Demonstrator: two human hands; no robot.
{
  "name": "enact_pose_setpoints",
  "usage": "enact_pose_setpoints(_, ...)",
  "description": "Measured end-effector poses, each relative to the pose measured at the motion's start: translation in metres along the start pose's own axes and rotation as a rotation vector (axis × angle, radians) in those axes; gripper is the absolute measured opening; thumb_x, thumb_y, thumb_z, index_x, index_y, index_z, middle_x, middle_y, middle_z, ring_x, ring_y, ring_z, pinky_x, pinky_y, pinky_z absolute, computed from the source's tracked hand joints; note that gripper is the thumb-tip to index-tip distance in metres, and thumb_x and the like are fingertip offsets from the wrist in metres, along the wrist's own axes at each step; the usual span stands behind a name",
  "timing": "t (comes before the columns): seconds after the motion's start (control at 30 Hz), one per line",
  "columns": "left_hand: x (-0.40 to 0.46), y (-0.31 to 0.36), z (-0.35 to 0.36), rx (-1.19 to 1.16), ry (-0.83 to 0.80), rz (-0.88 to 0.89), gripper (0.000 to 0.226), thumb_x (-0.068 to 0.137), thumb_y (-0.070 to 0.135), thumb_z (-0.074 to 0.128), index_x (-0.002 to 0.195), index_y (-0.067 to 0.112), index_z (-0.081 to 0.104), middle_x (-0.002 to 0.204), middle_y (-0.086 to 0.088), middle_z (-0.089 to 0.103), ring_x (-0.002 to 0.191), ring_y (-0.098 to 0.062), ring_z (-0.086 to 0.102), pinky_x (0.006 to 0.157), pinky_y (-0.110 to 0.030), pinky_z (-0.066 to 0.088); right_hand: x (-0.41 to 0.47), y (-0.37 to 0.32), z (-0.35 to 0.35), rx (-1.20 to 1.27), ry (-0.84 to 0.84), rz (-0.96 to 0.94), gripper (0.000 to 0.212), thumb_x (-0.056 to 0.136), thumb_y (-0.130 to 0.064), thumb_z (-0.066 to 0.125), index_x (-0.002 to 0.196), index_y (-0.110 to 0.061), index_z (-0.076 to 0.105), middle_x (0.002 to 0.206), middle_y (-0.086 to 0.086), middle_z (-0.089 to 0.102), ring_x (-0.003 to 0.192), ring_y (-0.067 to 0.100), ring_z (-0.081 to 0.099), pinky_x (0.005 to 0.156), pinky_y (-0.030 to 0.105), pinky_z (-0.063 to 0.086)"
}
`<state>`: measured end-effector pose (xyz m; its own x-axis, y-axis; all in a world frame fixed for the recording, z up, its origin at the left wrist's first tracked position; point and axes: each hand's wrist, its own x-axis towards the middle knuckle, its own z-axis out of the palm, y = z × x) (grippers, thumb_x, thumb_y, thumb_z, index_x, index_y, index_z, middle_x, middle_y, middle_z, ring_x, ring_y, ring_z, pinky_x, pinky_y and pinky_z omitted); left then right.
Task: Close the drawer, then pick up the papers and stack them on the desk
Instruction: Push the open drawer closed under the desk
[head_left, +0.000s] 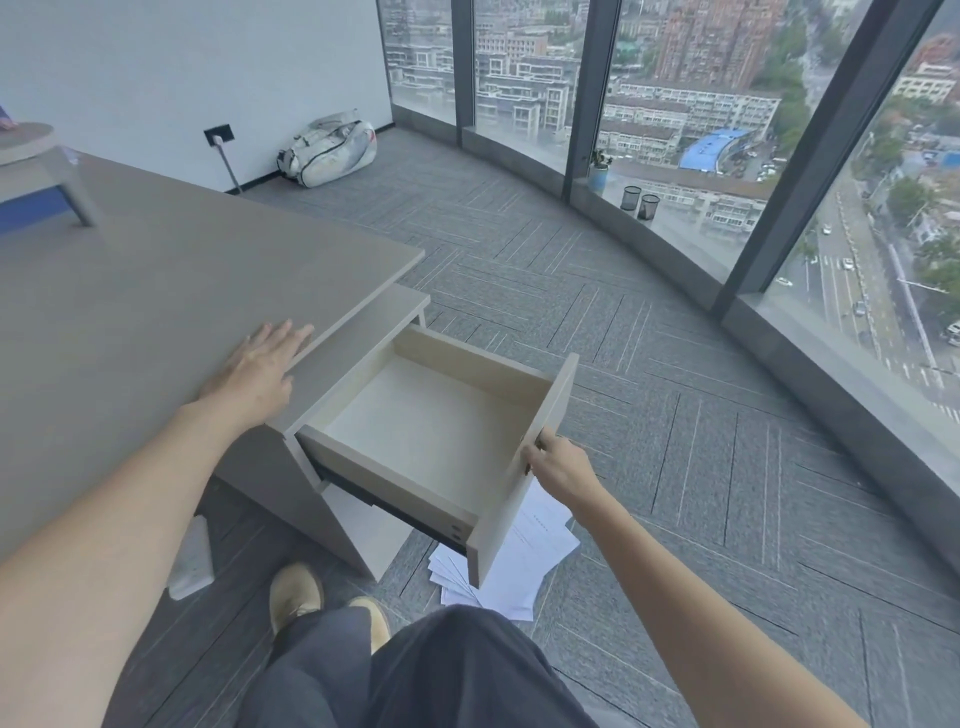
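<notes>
The drawer (431, 426) stands pulled right out at the centre of the frame, its pale inside bare, and the person bends over it. The right hand (558, 462), just right of centre, is closed around the top edge of the drawer front (524, 473), thumb on the inner side and fingers wrapped over the outer face; that looks to me like the grip you take to shove it home, since the front shows no handle from here. The left hand (260, 366), left of centre, lies flat and spread on the grey desk (156, 301) near its edge, holding nothing; I would guess it is there to steady the body while the other arm pushes. The papers (519, 551) lie fanned out on the carpet (675, 415) at lower centre, partly under the hanging drawer front, so they can hardly be gathered well until the drawer is out of the way. The desk top near the left hand is bare, a fair spot for the stack. Far off in the upper middle a white bag (330, 148) rests against the wall, well clear of all this. A shoe (296, 592) shows beside the cabinet at the bottom of the frame.
</notes>
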<state>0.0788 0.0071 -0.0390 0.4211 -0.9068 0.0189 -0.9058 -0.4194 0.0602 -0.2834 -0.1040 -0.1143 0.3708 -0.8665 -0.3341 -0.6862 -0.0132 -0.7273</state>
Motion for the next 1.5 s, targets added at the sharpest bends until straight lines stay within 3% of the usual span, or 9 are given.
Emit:
enact_pose_setpoints(0.3,0.015,-0.011,0.002,0.120,-0.032,0.037,0.070,0.101,0.023,0.039,0.157,0.019,-0.004,0.166,-0.008,-0.004,0.153,-0.026,-0.002,0.125,-0.041,0.003,0.025,-0.017,0.031,0.138,0.052,-0.026,0.035,0.070,-0.006,0.054,0.100,-0.013,0.070,0.085,0.006,0.076,0.093,0.030,0.069,0.086,0.044,0.058)
enact_pose_setpoints(0.43,0.016,-0.009,0.002,0.129,-0.023,0.043,0.071,0.101,0.023,0.039,0.157,0.020,-0.005,0.166,-0.007,-0.005,0.153,-0.024,-0.003,0.125,-0.041,0.002,0.026,-0.031,0.044,0.339,0.126,0.046,0.041,0.073,0.005,0.057,0.108,-0.008,0.073,0.085,0.009,0.079,0.078,0.024,0.069,0.084,0.036,0.059)
enact_pose_setpoints(0.53,0.015,-0.007,0.002,0.124,-0.011,0.037,0.072,0.101,0.022,0.040,0.157,0.021,-0.004,0.167,-0.007,-0.004,0.153,-0.024,-0.002,0.125,-0.040,0.002,0.035,-0.040,0.055,0.482,0.115,0.135,0.052,0.076,0.004,0.065,0.120,-0.022,0.065,0.081,0.005,0.074,0.069,0.021,0.070,0.082,0.032,0.060)
enact_pose_setpoints(0.63,0.013,-0.008,0.004,0.112,0.001,0.034,0.071,0.101,0.022,0.041,0.157,0.022,-0.004,0.167,-0.005,-0.003,0.153,-0.023,-0.002,0.125,-0.039,0.001,0.050,-0.048,0.065,0.566,0.022,0.250,0.035,0.078,0.003,0.069,0.111,-0.004,0.060,0.074,0.011,0.070,0.067,0.026,0.072,0.082,0.040,0.063)
enact_pose_setpoints(0.73,0.012,-0.007,0.004,0.100,0.024,0.039,0.071,0.101,0.021,0.042,0.157,0.023,-0.002,0.167,-0.005,-0.002,0.154,-0.023,-0.001,0.125,-0.039,0.002,0.060,-0.058,0.069,0.428,-0.130,0.255,0.008,0.086,-0.005,0.063,0.092,0.000,0.064,0.075,0.013,0.067,0.060,0.023,0.068,0.066,0.035,0.062)
enact_pose_setpoints(0.87,0.011,-0.006,0.004,0.097,0.044,0.043,0.072,0.100,0.020,0.043,0.157,0.023,0.000,0.167,-0.005,0.001,0.154,-0.023,0.001,0.125,-0.039,0.003,0.069,-0.070,0.074,0.306,-0.250,0.200,0.007,0.091,-0.012,0.059,0.087,-0.007,0.058,0.073,0.008,0.062,0.054,0.017,0.061,0.049,0.022,0.049)
enact_pose_setpoints(1.07,0.010,-0.005,0.003,0.089,0.049,0.038,0.071,0.100,0.019,0.042,0.157,0.023,0.000,0.167,-0.004,0.000,0.154,-0.022,0.000,0.125,-0.039,0.002,0.085,-0.087,0.087,0.381,-0.368,0.172,0.013,0.097,-0.013,0.050,0.090,-0.005,0.058,0.072,0.009,0.063,0.054,0.018,0.061,0.044,0.019,0.049)
enact_pose_setpoints(1.3,0.011,-0.006,0.005,0.089,0.065,0.042,0.072,0.098,0.017,0.045,0.157,0.022,0.003,0.167,-0.005,0.004,0.153,-0.024,0.003,0.125,-0.040,0.004,0.103,-0.105,0.102,0.356,-0.436,0.174,0.021,0.091,-0.014,0.049,0.070,-0.013,0.052,0.066,0.005,0.055,0.049,0.016,0.051,0.044,0.017,0.038)
enact_pose_setpoints(1.5,0.010,-0.005,0.004,0.099,0.075,0.038,0.072,0.099,0.017,0.043,0.157,0.023,0.001,0.167,-0.005,0.003,0.154,-0.023,0.002,0.125,-0.039,0.004,0.120,-0.120,0.117,0.328,-0.490,0.169,0.018,0.094,-0.018,0.051,0.078,-0.011,0.055,0.066,0.005,0.055,0.050,0.016,0.049,0.045,0.021,0.034)
